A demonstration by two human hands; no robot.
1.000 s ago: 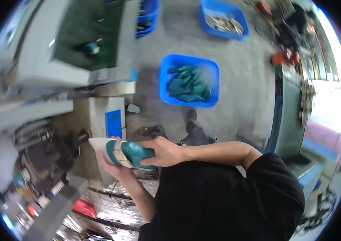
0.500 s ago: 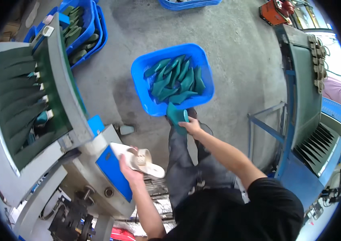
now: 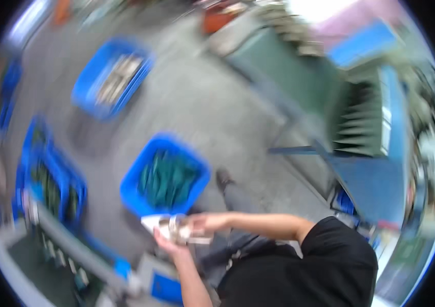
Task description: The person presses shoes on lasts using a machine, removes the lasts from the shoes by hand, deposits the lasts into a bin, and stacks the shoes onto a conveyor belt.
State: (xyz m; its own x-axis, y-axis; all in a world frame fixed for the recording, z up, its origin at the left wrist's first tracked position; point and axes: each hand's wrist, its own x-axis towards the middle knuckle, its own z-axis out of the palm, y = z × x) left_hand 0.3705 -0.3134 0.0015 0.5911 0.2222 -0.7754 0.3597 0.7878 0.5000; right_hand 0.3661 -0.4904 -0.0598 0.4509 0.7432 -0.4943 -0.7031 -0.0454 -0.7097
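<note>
So I'm standing here watching, and the person is holding one pale pointed shoe (image 3: 172, 227) out in front of their body, near the close edge of a blue bin (image 3: 133, 174). The toe is pointing to their left and tipping slightly away from them, so the long axis is running mostly sideways, with the heel end sitting on the right and a touch nearer the body.

Both hands are on it, close together: the left hand (image 3: 168, 244) is clamping it from the near side, behind the toe, and the right hand (image 3: 208, 223) is touching around the strap (image 3: 180, 231). Everything's blurring, so I can't tell whether those right fingers are actually closing on it. The shoe is looking smooth and off-white, narrowing to a sharp tip, with that lighter band crossing the top.

The bin is looking like plastic, with rounded corners, and it's holding a heap of dark green pieces (image 3: 168, 179). Farther off, another blue tub (image 3: 87, 87) is carrying long pale ones.

As for elbow room, a wide stretch of grey floor (image 3: 227, 112) is running from the bin over to a green-topped machine (image 3: 289, 77) on the right, where dark flaps (image 3: 358, 123) are fanning out. A pale-edged machine (image 3: 71, 225) is crowding the left.
</note>
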